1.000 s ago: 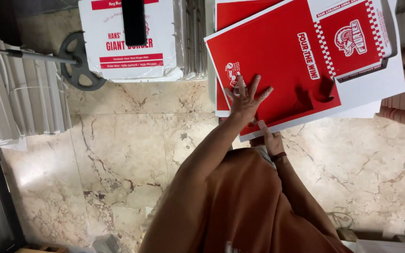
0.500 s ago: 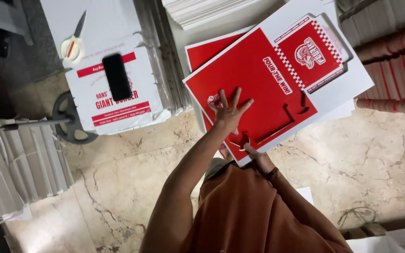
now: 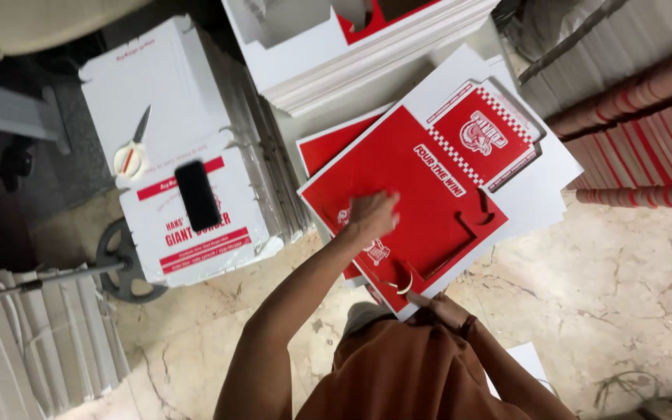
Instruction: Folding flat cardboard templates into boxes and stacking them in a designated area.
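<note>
The right hand [image 3: 441, 309] pinches the near corner of the flat red box sheet [image 3: 414, 210], fingers closed on its edge, though the sleeve partly hides the grip. The left hand [image 3: 371, 216] is blurred, fingers curled loosely, pressing on the sheet's left part, which lies atop more sheets on the marble floor [image 3: 631, 280]. Farther off, a black phone [image 3: 197, 194] and scissors [image 3: 132, 152] rest on white boxes [image 3: 196, 233], and a stack of white sheets [image 3: 367, 47] is cut off at the top.
</note>
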